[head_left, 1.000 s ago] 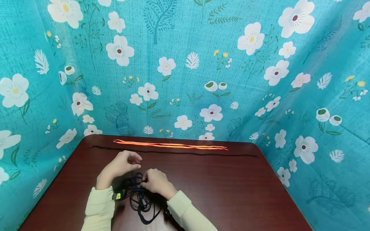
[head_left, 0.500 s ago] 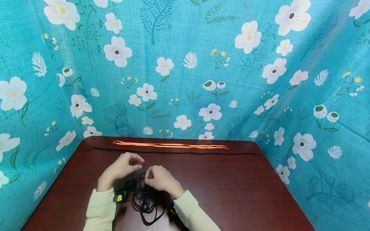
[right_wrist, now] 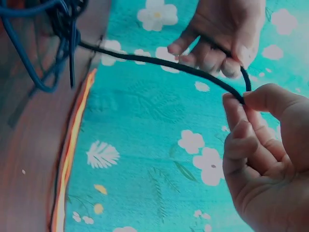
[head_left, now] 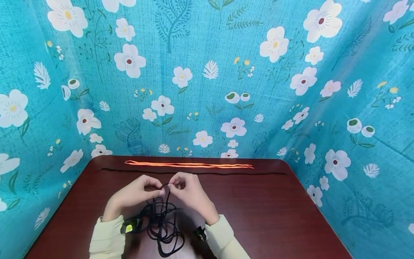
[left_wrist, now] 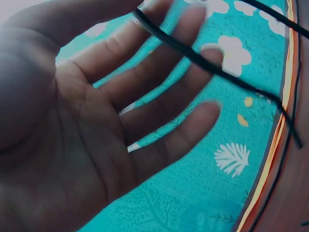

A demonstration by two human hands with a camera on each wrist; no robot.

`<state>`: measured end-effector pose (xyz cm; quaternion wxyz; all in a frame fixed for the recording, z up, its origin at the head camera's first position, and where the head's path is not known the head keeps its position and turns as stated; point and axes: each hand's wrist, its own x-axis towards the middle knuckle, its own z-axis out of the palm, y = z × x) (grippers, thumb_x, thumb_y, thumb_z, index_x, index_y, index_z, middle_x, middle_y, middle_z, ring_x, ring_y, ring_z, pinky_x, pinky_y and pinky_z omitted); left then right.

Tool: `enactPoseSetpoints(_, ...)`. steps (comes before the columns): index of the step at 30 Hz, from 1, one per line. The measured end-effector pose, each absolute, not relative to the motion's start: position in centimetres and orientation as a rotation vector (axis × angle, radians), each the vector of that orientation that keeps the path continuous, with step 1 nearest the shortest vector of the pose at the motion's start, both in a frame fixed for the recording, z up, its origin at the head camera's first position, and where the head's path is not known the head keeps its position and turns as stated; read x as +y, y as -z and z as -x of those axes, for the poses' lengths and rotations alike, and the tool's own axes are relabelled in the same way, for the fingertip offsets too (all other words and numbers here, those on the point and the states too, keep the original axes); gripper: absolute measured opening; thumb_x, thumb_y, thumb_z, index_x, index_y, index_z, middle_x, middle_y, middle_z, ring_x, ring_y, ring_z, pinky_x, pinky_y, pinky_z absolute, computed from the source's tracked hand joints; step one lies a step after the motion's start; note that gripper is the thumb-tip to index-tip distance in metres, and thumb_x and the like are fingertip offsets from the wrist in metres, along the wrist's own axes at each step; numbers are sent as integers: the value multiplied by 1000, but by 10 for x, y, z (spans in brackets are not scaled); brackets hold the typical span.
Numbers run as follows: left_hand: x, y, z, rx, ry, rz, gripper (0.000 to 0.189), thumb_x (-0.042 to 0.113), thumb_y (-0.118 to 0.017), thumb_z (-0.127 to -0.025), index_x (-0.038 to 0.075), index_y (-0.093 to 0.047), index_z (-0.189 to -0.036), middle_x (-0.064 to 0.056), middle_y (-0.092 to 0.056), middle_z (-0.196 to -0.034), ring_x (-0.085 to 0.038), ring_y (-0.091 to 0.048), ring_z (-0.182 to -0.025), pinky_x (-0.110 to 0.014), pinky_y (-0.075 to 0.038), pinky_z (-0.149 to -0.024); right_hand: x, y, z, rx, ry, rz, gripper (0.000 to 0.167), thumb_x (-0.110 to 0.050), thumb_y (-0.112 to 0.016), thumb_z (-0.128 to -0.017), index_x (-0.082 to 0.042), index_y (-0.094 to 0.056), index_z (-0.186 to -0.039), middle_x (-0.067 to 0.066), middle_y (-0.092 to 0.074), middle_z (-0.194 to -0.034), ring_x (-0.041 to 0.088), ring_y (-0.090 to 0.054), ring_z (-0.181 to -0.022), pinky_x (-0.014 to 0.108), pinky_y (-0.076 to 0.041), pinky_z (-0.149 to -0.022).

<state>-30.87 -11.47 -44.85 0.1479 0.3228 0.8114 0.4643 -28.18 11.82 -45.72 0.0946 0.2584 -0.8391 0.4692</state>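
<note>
A dark cord (right_wrist: pixel 145 59) runs up from a loose, looped tangle (head_left: pixel 160 216) on the table to both hands. My left hand (head_left: pixel 136 192) pinches it between thumb and index finger, the other fingers spread and slightly bent in the left wrist view. Close beside it, my right hand (head_left: pixel 192 192) pinches the same cord with thumb and fingertips. A short stretch of cord bends between the two pinches. Past the left fingers, a bent length of cord (left_wrist: pixel 241 84) ends freely in the left wrist view.
Along the far side of the brown table (head_left: pixel 258 208) lies a doubled orange lace (head_left: pixel 194 165), with a straight dark cord (head_left: pixel 233 174) just in front of it. A teal flowered curtain (head_left: pixel 207 100) surrounds the table's back and sides.
My right hand has risen away from the tangle, drawing a strand up with it. My left hand, previously held with thumb and finger apart, now pinches the cord.
</note>
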Motion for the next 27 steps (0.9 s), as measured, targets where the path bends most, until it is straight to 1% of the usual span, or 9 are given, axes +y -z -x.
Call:
enactPoseSetpoints(3,-114,443,305,2329,-1385,-954,16,23,-66,-100,11,-76,-102,0,-74,-89,-13,-66,-82,-32,-56,-73,125,451,280,-2456,-1403,-756,8,-12,-72,-93,-20,-71,-92,-10,-65,-77,5,-55,-63,22,-48,-56)
enactPoseSetpoints(6,-114,438,302,2373,-1438,-947,18,22,-63,-102,11,-77,-106,1,-74,-86,-12,-66,-82,-29,-53,-73,131,445,277,-2458,-1422,-750,10,-10,-72,-92,-18,-72,-97,-10,-66,-79,6,-56,-63,23,-48,-56)
enactPoseSetpoints(10,-113,432,297,2446,-1487,-947,19,22,-62,-103,11,-76,-110,3,-70,-81,-12,-62,-81,-27,-49,-72,133,440,274,-2496,-1411,-807,19,-6,-69,-90,-17,-70,-104,-10,-66,-80,6,-54,-62,22,-47,-57)
enactPoseSetpoints(11,-113,431,297,2458,-1507,-959,19,21,-61,-103,12,-76,-110,1,-70,-80,-12,-61,-81,-28,-50,-73,133,439,273,-2513,-1394,-833,19,-5,-68,-89,-17,-70,-104,-9,-65,-80,5,-53,-62,22,-46,-57)
enactPoseSetpoints(17,-108,429,293,2472,-1663,-1089,16,12,-61,-102,15,-76,-108,0,-73,-89,-16,-67,-84,-30,-55,-77,138,428,265,-2634,-1377,-1038,15,-7,-65,-93,-18,-73,-99,-10,-61,-76,3,-49,-60,19,-43,-57)
enactPoseSetpoints(18,-107,429,292,2482,-1685,-1099,16,11,-62,-102,14,-76,-108,2,-73,-89,-16,-67,-84,-29,-56,-78,139,427,265,-2643,-1392,-1068,14,-8,-65,-93,-18,-74,-98,-10,-60,-75,3,-48,-60,19,-43,-56)
enactPoseSetpoints(22,-105,426,289,2585,-1797,-1081,16,6,-63,-100,11,-76,-107,3,-71,-86,-12,-67,-87,-24,-54,-80,146,427,266,-2637,-1434,-1147,13,-9,-68,-95,-20,-74,-96,-11,-64,-76,1,-49,-61,19,-43,-55)
enactPoseSetpoints(25,-107,424,289,2663,-1968,-1064,17,0,-63,-98,7,-76,-106,-1,-72,-83,-8,-66,-86,-19,-53,-79,154,428,267,-2654,-1464,-1174,11,-10,-69,-96,-19,-75,-97,-10,-69,-81,1,-51,-64,19,-44,-57)
enactPoseSetpoints(27,-111,422,289,2698,-2104,-1045,17,-4,-63,-97,4,-76,-106,-4,-72,-83,-7,-67,-83,-17,-52,-75,161,427,268,-2674,-1467,-1158,10,-13,-69,-97,-19,-77,-99,-8,-73,-85,1,-52,-65,19,-43,-58)
